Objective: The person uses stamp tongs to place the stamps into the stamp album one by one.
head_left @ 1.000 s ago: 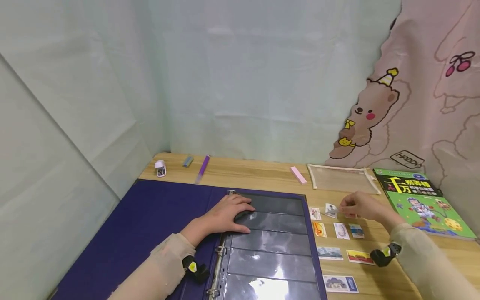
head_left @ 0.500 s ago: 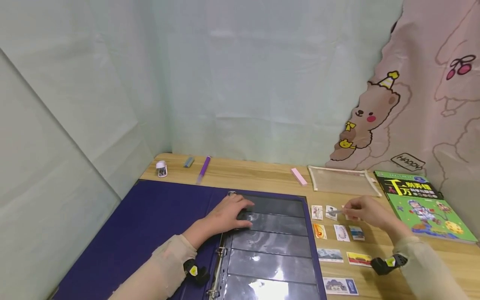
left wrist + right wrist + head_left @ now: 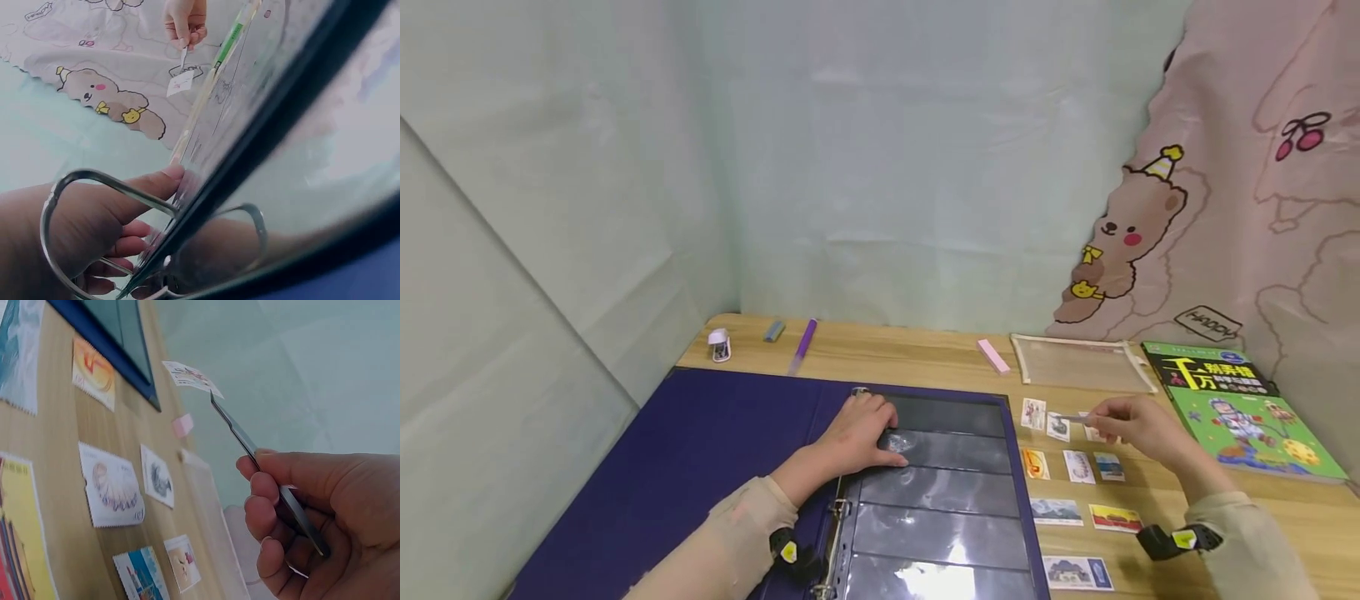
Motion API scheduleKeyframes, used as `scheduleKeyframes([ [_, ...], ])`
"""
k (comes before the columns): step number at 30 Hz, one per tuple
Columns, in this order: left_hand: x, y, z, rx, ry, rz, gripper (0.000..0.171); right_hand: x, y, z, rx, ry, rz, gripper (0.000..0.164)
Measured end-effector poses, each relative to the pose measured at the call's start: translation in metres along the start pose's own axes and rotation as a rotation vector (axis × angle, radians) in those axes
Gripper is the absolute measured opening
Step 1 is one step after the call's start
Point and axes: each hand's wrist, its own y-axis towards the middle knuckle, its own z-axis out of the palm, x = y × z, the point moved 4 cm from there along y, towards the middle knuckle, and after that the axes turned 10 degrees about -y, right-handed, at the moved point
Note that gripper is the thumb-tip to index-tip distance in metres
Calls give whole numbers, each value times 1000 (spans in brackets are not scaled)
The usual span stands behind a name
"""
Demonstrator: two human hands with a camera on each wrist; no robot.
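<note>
My right hand (image 3: 1138, 429) holds slim metal tweezers (image 3: 244, 440), whose tip grips a small white stamp (image 3: 192, 377) with a reddish print. In the right wrist view this stamp hangs above the wooden table. Below it lie loose stamps, among them an orange one (image 3: 1034, 463), a grey figure stamp (image 3: 1058, 427) and a shell-patterned one (image 3: 1078, 467). My left hand (image 3: 859, 437) rests on the dark pocket page (image 3: 940, 487) of an open blue ring album, thumb and fingers spread at the upper left by the binder rings. Its fingertips touch the page in the left wrist view.
The album's blue cover (image 3: 700, 450) spreads left. Along the back stand a white stapler (image 3: 719, 345), a purple pen (image 3: 803, 346), a pink strip (image 3: 993, 356) and a mesh pouch (image 3: 1082, 363). A green book (image 3: 1247, 417) lies right. Longer stamps, including a mountain one (image 3: 1056, 512), lie nearer.
The tweezers have taken hold of the white stamp and raised it from the table near the album's right edge. My left hand has stayed on the page; the head view has shifted slightly.
</note>
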Motion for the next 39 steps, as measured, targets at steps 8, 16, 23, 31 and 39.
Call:
scheduleKeyframes([
  [8, 0, -3, 1, -8, -37, 33, 43, 9, -3, 3, -49, 11, 25, 33],
  [16, -1, -3, 2, 17, 0, 109, 39, 26, 0, 9, -53, 71, -27, 30],
  [23, -4, -3, 2, 32, -4, 155, 36, 43, 5, 15, -52, 110, -51, 29],
  [31, -6, -3, 2, 64, -9, 113, 40, 60, 14, 23, -21, 152, -124, 28],
  [39, -5, -4, 2, 59, -10, 140, 32, 68, 21, 31, -17, 161, -133, 27],
])
